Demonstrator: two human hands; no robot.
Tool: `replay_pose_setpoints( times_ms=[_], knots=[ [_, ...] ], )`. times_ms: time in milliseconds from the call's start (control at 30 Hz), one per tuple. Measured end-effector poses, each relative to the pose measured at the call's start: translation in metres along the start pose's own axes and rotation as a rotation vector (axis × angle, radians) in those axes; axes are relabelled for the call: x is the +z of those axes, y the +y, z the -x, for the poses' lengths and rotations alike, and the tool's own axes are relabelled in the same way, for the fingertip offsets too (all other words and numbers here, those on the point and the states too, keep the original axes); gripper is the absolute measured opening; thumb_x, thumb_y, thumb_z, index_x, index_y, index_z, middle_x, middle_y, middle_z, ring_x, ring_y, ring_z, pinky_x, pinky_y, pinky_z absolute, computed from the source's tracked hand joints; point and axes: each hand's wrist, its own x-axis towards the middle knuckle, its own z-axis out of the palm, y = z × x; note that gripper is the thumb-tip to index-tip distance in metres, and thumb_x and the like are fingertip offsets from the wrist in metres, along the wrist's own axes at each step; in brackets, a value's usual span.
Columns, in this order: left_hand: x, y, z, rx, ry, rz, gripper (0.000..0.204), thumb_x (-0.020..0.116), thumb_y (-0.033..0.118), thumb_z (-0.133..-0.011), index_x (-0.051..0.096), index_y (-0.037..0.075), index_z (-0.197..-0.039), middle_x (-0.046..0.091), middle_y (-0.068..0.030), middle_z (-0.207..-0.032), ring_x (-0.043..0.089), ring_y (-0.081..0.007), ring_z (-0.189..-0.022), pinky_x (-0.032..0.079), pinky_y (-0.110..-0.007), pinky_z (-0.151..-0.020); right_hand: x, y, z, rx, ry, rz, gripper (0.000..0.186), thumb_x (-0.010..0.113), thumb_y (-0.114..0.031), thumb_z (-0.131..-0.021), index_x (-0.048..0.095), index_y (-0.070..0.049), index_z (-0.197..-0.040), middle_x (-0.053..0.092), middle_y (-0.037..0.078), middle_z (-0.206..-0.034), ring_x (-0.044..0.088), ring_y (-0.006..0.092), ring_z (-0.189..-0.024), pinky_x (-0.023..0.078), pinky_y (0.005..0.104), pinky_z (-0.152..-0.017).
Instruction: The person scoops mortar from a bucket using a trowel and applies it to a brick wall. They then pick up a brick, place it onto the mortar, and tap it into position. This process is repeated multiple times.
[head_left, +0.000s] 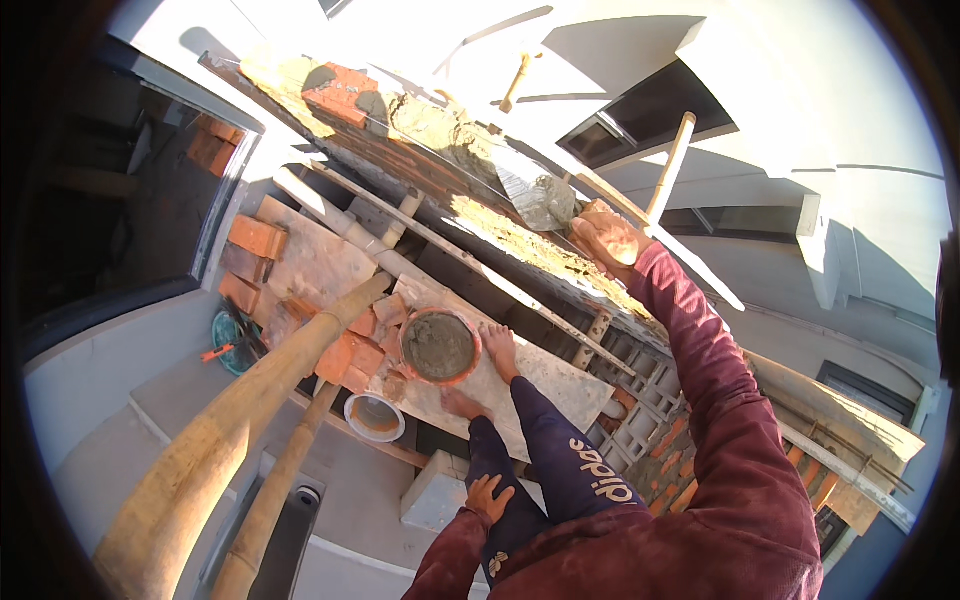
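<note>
My right hand (617,243) is stretched out to the top of the wall, its fingers round a reddish brick (590,220). Just left of it lies wet grey mortar (548,205) along the wall top (470,215), with a string line and more red bricks (340,95) farther along. My left hand (489,497) rests on my dark-trousered thigh, fingers apart and holding nothing. By my bare feet, an orange-rimmed bucket (438,345) of grey mortar stands on a board (520,420), beside several loose bricks (350,355).
Thick bamboo poles (230,440) cross the left side, near a doorway (205,260). A white pail (375,415) and a teal round container (235,340) sit below. Long battens (500,285) and dark gaps run along the wall. Building walls with windows (640,115) rise beyond.
</note>
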Motion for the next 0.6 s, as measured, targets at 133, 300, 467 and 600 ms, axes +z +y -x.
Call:
replay_pose_setpoints(
  times_ms=[133,300,467,600],
  knots=[
    [0.002,0.002,0.004,-0.038,-0.041,-0.043,0.066,0.060,0.058,-0.086,0.057,0.016,-0.137,0.036,-0.0241,-0.151,0.028,-0.0452,-0.141,0.022,-0.048,-0.118,-0.001,0.019,-0.007,-0.017,-0.035,0.149,0.042,0.035,-0.035,-0.104,0.054,-0.004,-0.084,0.050,0.006,-0.060,0.053,0.0148,-0.049,0.045,0.0316,-0.048],
    [0.001,-0.002,0.009,-0.098,-0.078,-0.039,0.069,0.059,0.061,-0.085,0.055,0.017,-0.139,0.033,-0.0235,-0.153,0.024,-0.0447,-0.143,0.019,-0.048,-0.119,0.016,-0.026,0.036,0.082,0.065,0.047,0.043,0.035,-0.037,-0.104,0.054,-0.002,-0.086,0.048,0.006,-0.059,0.053,0.0145,-0.049,0.046,0.0309,-0.048],
    [0.005,-0.002,0.003,-0.061,-0.081,-0.084,0.069,0.060,0.061,-0.085,0.055,0.018,-0.139,0.030,-0.0223,-0.155,0.021,-0.0443,-0.144,0.019,-0.048,-0.119,0.002,-0.020,-0.020,-0.230,0.041,0.273,0.044,0.034,-0.034,-0.105,0.056,0.000,-0.086,0.052,0.009,-0.066,0.054,0.0209,-0.051,0.049,0.0339,-0.053],
    [0.014,-0.012,0.007,-0.067,-0.050,-0.092,0.069,0.061,0.060,-0.085,0.056,0.017,-0.138,0.031,-0.0216,-0.155,0.022,-0.0447,-0.143,0.019,-0.048,-0.119,-0.020,0.019,-0.007,-0.594,-0.042,0.766,0.018,0.055,-0.011,-0.087,0.056,0.004,-0.098,0.054,0.015,-0.085,0.059,0.0313,-0.072,0.050,0.0391,-0.063]
  ],
)
